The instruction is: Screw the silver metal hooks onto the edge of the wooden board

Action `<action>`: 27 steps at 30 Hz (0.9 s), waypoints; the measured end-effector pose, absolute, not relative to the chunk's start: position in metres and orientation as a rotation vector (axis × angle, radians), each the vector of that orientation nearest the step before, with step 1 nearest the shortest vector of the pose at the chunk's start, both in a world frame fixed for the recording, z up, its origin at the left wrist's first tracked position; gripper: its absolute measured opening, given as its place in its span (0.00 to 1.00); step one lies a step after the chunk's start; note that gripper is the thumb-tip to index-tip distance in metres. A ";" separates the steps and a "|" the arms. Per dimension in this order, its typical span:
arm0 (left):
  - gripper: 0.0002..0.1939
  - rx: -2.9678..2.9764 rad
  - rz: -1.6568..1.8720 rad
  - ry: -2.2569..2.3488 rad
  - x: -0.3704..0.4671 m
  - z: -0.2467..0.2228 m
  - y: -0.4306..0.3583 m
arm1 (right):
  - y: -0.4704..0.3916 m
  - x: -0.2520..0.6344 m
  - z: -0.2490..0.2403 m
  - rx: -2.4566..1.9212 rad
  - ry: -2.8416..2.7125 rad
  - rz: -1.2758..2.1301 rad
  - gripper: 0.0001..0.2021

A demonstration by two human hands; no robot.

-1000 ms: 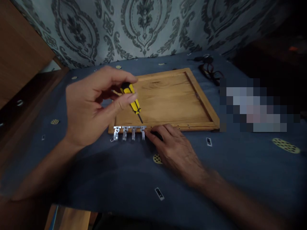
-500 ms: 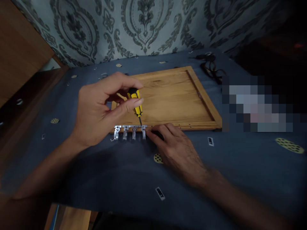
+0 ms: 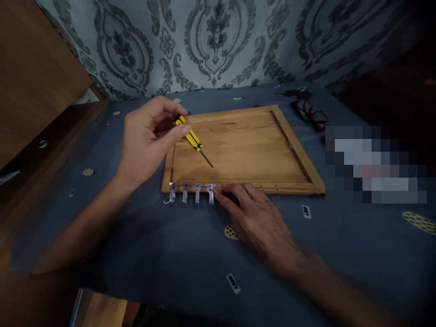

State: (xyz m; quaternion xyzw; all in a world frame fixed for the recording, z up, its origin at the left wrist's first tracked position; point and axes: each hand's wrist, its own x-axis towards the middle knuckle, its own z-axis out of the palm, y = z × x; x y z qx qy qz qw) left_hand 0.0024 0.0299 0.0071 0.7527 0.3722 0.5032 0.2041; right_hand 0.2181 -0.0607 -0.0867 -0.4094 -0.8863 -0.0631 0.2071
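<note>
A yellow and black screwdriver [image 3: 193, 137] is pinched between the thumb and fingers of my left hand [image 3: 148, 138]. Its shaft slants down to the right, with the tip above the wooden panel [image 3: 235, 145] and apart from the metal. Several small silver metal brackets [image 3: 197, 194] sit in a row along the near edge of the framed panel, towards its left end. My right hand [image 3: 260, 218] rests at that edge, its fingertips by the rightmost bracket. A dark object shows partly under its fingers, too hidden to name.
Dark-framed glasses [image 3: 309, 114] and a black item [image 3: 299, 93] lie beyond the panel at the back right. A patterned curtain [image 3: 218, 41] hangs behind. Brown wooden furniture [image 3: 44, 77] stands at the left. A blurred patch covers the right side.
The screwdriver has lifted off the rightmost bracket and tilted, its handle now further left. My right hand stays by that bracket. The whole view has shifted slightly.
</note>
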 end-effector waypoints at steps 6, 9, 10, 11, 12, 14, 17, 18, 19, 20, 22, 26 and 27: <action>0.09 1.927 1.325 1.073 -0.009 -0.033 0.066 | -0.060 0.218 -0.087 -1.111 -2.457 -0.186 0.19; 0.10 2.012 1.214 1.102 -0.013 -0.044 0.072 | -0.061 0.219 -0.087 -1.117 -2.468 -0.174 0.19; 0.11 2.054 1.168 1.110 -0.014 -0.046 0.073 | -0.061 0.219 -0.087 -1.123 -2.473 -0.168 0.20; 0.11 2.106 1.116 1.120 -0.016 -0.047 0.074 | -0.061 0.219 -0.087 -1.129 -2.474 -0.161 0.20; 0.11 2.163 1.061 1.131 -0.018 -0.048 0.075 | -0.061 0.219 -0.087 -1.131 -2.473 -0.153 0.20; 0.11 2.283 0.956 1.153 -0.023 -0.049 0.076 | -0.061 0.218 -0.088 -1.129 -2.467 -0.140 0.21; 0.09 2.436 0.823 1.161 -0.029 -0.053 0.080 | -0.061 0.218 -0.089 -1.127 -2.467 -0.136 0.21; 0.09 2.475 0.785 1.153 -0.031 -0.054 0.081 | -0.061 0.218 -0.089 -1.130 -2.469 -0.135 0.21; 0.09 2.508 0.750 1.141 -0.032 -0.056 0.082 | -0.061 0.218 -0.089 -1.135 -2.470 -0.132 0.21; 0.10 2.537 0.719 1.126 -0.032 -0.058 0.083 | -0.062 0.218 -0.088 -1.136 -2.472 -0.129 0.21; 0.10 2.576 0.674 1.101 -0.032 -0.060 0.083 | -0.062 0.218 -0.088 -1.135 -2.473 -0.121 0.21; 0.11 2.582 0.654 1.129 -0.031 -0.054 0.083 | -0.062 0.218 -0.086 -1.127 -2.462 -0.142 0.20; 0.10 2.574 0.660 1.156 -0.032 -0.050 0.083 | -0.061 0.218 -0.085 -1.122 -2.461 -0.155 0.20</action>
